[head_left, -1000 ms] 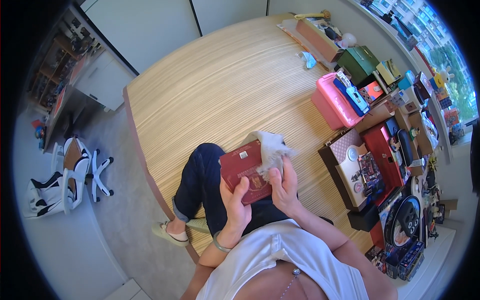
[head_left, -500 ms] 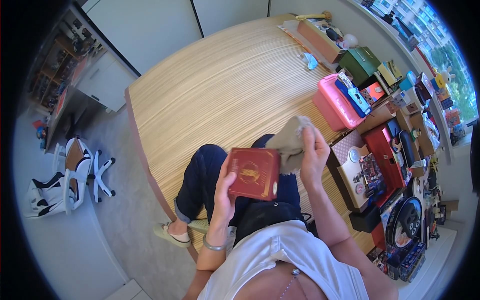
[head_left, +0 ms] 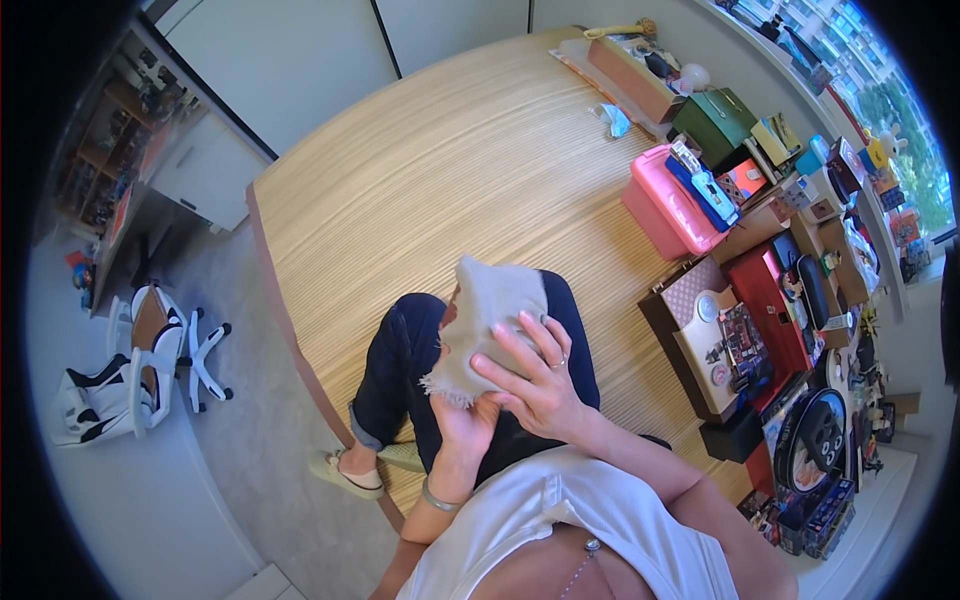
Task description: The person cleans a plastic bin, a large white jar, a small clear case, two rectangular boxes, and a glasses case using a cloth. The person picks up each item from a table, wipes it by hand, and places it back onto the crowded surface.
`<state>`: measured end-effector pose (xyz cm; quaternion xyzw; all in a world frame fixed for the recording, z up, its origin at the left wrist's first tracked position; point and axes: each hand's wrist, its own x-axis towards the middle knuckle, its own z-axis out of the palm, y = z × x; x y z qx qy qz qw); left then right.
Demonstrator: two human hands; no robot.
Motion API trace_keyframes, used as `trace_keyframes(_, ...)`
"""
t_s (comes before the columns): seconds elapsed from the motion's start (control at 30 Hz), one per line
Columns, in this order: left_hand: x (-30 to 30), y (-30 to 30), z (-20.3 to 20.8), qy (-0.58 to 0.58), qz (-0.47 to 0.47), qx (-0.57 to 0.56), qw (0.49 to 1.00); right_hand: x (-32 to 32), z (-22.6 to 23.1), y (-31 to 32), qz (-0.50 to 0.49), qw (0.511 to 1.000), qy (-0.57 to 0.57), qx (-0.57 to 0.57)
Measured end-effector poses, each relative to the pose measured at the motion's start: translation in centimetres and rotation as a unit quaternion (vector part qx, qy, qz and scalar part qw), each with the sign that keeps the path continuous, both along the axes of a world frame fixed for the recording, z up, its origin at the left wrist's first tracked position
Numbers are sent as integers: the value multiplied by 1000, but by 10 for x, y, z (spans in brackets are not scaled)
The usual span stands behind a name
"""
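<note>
My left hand (head_left: 465,428) holds a dark red box from below, above my lap. A grey-beige cloth (head_left: 468,325) with a frayed edge is draped over the box and hides nearly all of it; only a thin reddish strip shows at its left side. Across the top of the cloth lies my right hand (head_left: 540,385), fingers stretched and spread, pressing the cloth against the box. A ring is on one of its fingers. The left fingers are mostly hidden under the cloth.
I sit on a wide slatted mat (head_left: 420,190). Along its right side stand a pink lidded bin (head_left: 668,215), a green box (head_left: 715,125), an open beige case (head_left: 690,345) and a round black tray (head_left: 808,440). A blue mask (head_left: 614,121) lies farther back; a white chair (head_left: 140,370) stands left.
The cloth, earlier lifted beside the box in my right hand, now covers the box. My right hand has moved left and down onto it, its fingers going from a pinch to spread.
</note>
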<state>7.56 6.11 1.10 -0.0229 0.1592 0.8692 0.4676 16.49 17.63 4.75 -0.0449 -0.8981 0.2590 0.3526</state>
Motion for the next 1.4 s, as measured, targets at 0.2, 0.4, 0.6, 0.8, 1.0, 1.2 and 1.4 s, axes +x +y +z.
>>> trace_keyframes(0.2,15,11,16,29,-78,-29,996,-6,10,35,10,998,45,-41)
trace_keyframes(0.4,3,12,21,55,0,-88,995,-20,1,16,-27,990,46,-127)
trace_keyframes(0.6,0,20,31,32,60,-221,973,5,-22,-10,55,995,-44,-66)
trace_keyframes(0.8,14,15,37,82,66,-181,978,-10,2,12,51,991,127,-5)
trace_keyframes(1.0,16,9,28,162,-10,-141,977,-20,33,37,11,975,190,-118)
trace_keyframes(1.2,23,26,42,347,67,-145,924,-10,46,62,88,697,82,-707)
trace_keyframes(1.4,-26,31,48,476,-2,-178,861,1,40,39,96,611,193,-761)
